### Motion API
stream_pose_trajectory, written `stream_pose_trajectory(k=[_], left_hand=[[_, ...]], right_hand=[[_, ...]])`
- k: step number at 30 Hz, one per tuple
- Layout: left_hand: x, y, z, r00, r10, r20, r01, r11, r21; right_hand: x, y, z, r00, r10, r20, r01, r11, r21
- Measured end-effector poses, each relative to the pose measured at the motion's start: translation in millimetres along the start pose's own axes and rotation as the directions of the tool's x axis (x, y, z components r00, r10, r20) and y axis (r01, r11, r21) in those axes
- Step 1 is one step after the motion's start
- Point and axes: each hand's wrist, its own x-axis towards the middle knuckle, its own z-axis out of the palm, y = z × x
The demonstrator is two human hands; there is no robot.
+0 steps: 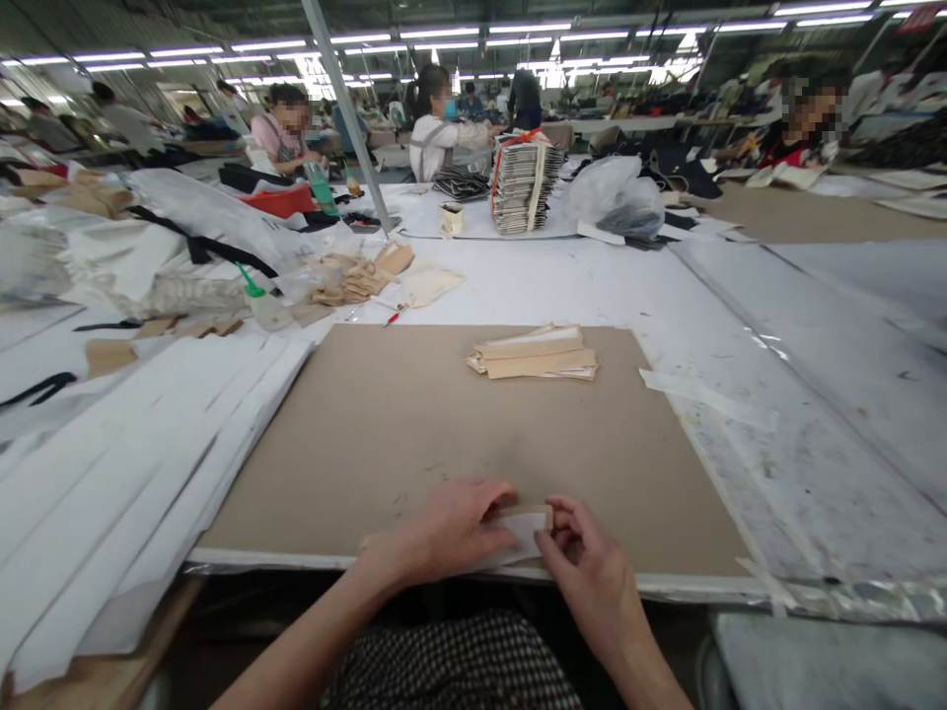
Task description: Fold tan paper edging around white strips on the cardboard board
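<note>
A small tan strip with a white layer on its upper face (527, 526) lies at the front edge of the brown board (355, 424). My right hand (588, 557) pinches the strip's right end between thumb and fingers. Over its left part curves my left hand (448, 528), thumb and fingers gripping the strip and hiding that end. Farther back on the board rests a loose stack of similar tan and white strips (537, 355).
Long white sheets (170, 424) overlap at the left. Beyond the board are a green-capped bottle (264, 304), tan pieces (355, 279), a tied bundle (524, 182) and a plastic bag (614, 192). A slanted metal pole (347, 113) rises behind. Several people work farther back.
</note>
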Motion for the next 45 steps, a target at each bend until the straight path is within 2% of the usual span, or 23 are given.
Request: stream_pose_trajectory(k=[3,5,7,9,13,16,19,21,26,32,38,45], left_hand=[[5.9,4.3,18.8,0.994,-0.023,-0.106,0.021,1.000,-0.023],[11.9,6.1,29.6,0.990,-0.012,-0.139,0.009,1.000,-0.023],[16.6,6.8,37.5,0.987,0.000,-0.160,-0.004,1.000,-0.022],[18.4,6.9,41.8,0.982,0.004,-0.187,-0.011,0.999,-0.035],[18.8,8.1,40.5,0.980,-0.020,-0.199,0.003,0.996,-0.086],[24.1,10.9,34.9,0.985,-0.068,-0.158,0.057,0.996,-0.075],[32.1,14.2,30.4,0.989,-0.080,-0.123,0.073,0.995,-0.063],[35.6,16.3,29.7,0.991,-0.076,-0.114,0.070,0.996,-0.054],[35.0,19.4,34.6,0.984,-0.090,-0.154,0.089,0.996,-0.014],[31.6,17.2,43.7,0.973,-0.047,-0.224,0.037,0.998,-0.049],[25.1,12.2,51.2,0.960,0.083,-0.266,-0.072,0.996,0.050],[18.9,7.1,54.3,0.943,0.268,-0.195,-0.188,0.917,0.351]], right_hand=[[2.1,6.2,-3.0,0.997,-0.073,0.017,0.074,0.994,-0.075],[4.7,13.2,-6.2,0.980,-0.198,-0.009,0.194,0.966,-0.168],[6.5,20.7,-10.1,0.929,-0.363,-0.076,0.331,0.903,-0.274],[5.2,26.6,-13.5,0.854,-0.506,-0.118,0.427,0.813,-0.396],[-6.0,30.7,-14.3,0.755,-0.656,-0.003,0.540,0.625,-0.564],[-13.4,31.3,-10.6,0.721,-0.691,0.054,0.562,0.538,-0.628],[-16.9,34.4,-6.2,0.716,-0.697,0.049,0.541,0.508,-0.670],[-19.2,37.3,-3.2,0.730,-0.682,0.041,0.523,0.519,-0.677],[-26.2,38.2,4.5,0.802,-0.592,-0.077,0.426,0.658,-0.621],[-27.8,34.7,6.9,0.794,-0.598,-0.104,0.431,0.676,-0.597],[-27.3,35.6,7.6,0.818,-0.565,-0.108,0.410,0.705,-0.579],[-26.8,35.3,7.8,0.812,-0.569,-0.132,0.414,0.719,-0.559]])
